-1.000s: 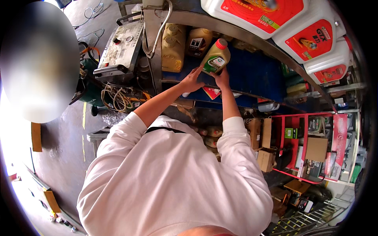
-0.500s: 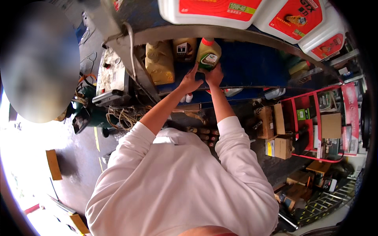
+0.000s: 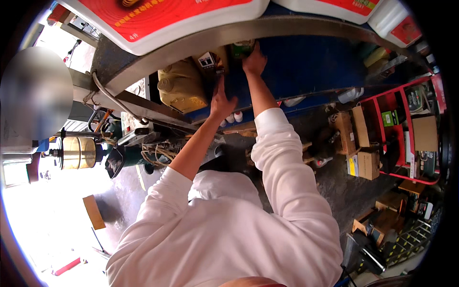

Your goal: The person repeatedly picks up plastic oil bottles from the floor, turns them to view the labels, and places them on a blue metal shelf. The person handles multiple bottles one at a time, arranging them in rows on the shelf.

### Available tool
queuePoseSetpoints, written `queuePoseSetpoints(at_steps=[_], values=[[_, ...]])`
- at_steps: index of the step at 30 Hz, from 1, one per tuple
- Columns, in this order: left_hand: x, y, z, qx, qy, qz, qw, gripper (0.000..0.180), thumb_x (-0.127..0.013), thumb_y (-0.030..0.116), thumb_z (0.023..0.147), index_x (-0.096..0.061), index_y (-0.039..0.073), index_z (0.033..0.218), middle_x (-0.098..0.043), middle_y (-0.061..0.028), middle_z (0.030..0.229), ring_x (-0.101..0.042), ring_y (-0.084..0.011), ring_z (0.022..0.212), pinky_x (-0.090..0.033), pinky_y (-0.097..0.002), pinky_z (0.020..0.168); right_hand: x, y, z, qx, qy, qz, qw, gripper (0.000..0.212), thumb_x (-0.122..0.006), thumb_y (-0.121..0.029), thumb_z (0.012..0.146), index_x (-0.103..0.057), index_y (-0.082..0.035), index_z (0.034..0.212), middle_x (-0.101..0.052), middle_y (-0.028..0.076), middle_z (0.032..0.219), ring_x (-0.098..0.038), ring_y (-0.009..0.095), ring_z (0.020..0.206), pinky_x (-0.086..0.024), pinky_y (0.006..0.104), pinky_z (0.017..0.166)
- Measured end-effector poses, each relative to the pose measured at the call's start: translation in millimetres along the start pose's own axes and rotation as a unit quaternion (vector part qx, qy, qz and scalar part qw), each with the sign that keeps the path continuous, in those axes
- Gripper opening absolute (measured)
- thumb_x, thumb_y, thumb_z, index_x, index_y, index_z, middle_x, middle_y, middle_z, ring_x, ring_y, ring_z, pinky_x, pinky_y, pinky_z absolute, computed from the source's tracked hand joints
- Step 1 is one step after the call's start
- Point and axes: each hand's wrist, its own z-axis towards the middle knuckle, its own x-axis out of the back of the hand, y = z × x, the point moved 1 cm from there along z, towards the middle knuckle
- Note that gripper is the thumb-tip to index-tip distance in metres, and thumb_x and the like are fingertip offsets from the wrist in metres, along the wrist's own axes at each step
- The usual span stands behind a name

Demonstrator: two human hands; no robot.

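At the blue shelf [image 3: 306, 71], right hand [image 3: 255, 61] reaches farther than left hand [image 3: 222, 103]

White jugs [image 3: 191, 24] with red labels crowd the top edge of the view, while a red rack [image 3: 406, 112] at right holds a small green box [image 3: 389, 118] and a brown carton [image 3: 425, 133]. Beside the rack, a cardboard box [image 3: 368, 165] with a yellow-and-white label sits in front of a taller one. At left, an amber cylinder [image 3: 79, 153] gleams near tangled tan cable [image 3: 160, 154], and a yellowish block [image 3: 94, 212] rests on the floor [image 3: 114, 196].
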Motion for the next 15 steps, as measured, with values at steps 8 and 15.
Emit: queuePoseSetpoints(at_steps=[8, 15], values=[[-5, 1, -6, 0.000, 0.010, 0.113, 0.994, 0.094, -0.072, 0.024, 0.081, -0.019, 0.021, 0.159, -0.024, -0.0255, 0.159, -0.035, -0.0445, 0.141, -0.038, -0.0491, 0.112, 8, 1, -28, 0.060, 0.137, 0.056, 0.987, 0.068, -0.087, -0.024, 0.070, -0.052, -0.007, 0.125, -0.068, 0.018, 0.107, -0.064, 0.038, 0.103, -0.047, 0.0514, 0.085], [-8, -6, -7, 0.032, 0.008, 0.135, 0.990, 0.102, -0.074, 0.028, 0.077, -0.015, 0.026, 0.160, -0.018, -0.0241, 0.162, -0.035, -0.0456, 0.141, -0.039, -0.0499, 0.111, -13, -7, 17, 0.056, 0.013, 0.015, 0.998, 0.051, -0.080, -0.018, 0.078, -0.056, -0.005, 0.122, -0.070, 0.019, 0.090, -0.067, 0.036, 0.092, -0.047, 0.0507, 0.087]])
